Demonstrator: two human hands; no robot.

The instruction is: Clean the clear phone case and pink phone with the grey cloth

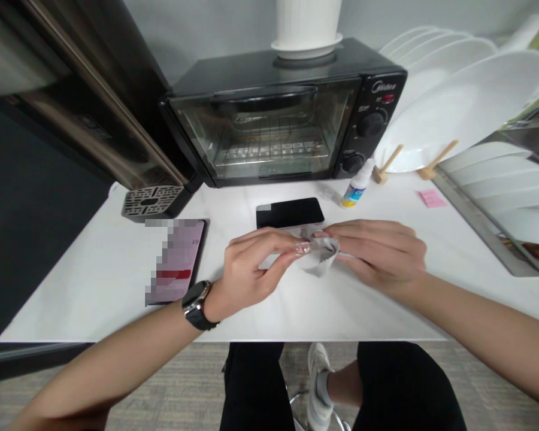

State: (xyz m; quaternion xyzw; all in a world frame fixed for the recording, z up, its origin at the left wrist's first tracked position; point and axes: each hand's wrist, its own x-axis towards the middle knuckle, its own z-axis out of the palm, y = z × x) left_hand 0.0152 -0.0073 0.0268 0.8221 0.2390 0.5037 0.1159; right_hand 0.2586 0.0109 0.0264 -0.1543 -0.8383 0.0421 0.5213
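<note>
Left hand (251, 263) pinching small grey cloth (322, 254), right hand (377, 254) pinching its other edge, near black smartphone (290, 213)

Gap between black phone (290, 212) and blurred phone (177, 260), toaster oven (269, 129) and dropper bottle (357, 185) in the way beyond.

The white tabletop (94, 287) carries a black toaster oven (260, 120) at the back — a small bottle (356, 185) and a pink sticky note (432, 198) to its right — with a black phone (290, 213) and a second phone (176, 260) lying in front.
</note>
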